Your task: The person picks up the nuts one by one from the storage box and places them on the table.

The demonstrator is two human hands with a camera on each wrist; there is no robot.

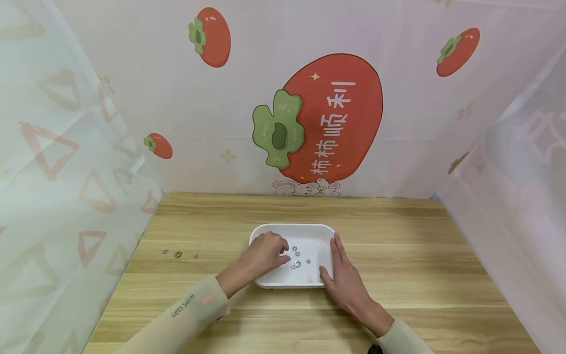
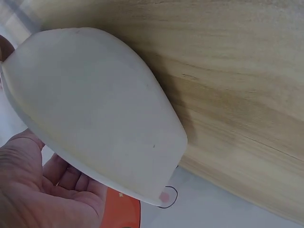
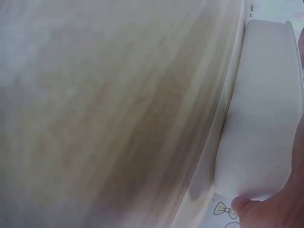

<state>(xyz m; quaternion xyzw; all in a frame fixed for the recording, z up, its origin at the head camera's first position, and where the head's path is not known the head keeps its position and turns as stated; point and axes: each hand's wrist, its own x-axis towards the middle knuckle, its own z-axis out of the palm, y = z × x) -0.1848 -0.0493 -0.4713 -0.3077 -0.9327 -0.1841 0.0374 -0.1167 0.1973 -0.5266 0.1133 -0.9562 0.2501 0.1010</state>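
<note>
A white rectangular tray [image 1: 316, 236] stands on the wooden table and holds several small silver metal nuts [image 1: 297, 264]. My left hand [image 1: 265, 250] reaches over the tray's left side, thumb and fingers bent and apart, close to the nuts; no thing shows between them. In the left wrist view that hand [image 2: 52, 190] is partly hidden behind the tray wall [image 2: 104, 104]. My right hand [image 1: 347, 278] rests along the tray's right side, fingers straight against the wall, thumb at the near corner. The right wrist view shows part of this hand [image 3: 275, 204] beside the tray's outer wall [image 3: 261, 109].
Three small ring-like metal pieces [image 1: 178, 254] lie in a row on the table [image 1: 398, 255], left of the tray. A printed cloth [image 1: 194, 113] with red fruit pictures hangs behind the table, and pale curtains [image 1: 53, 162] close off both sides.
</note>
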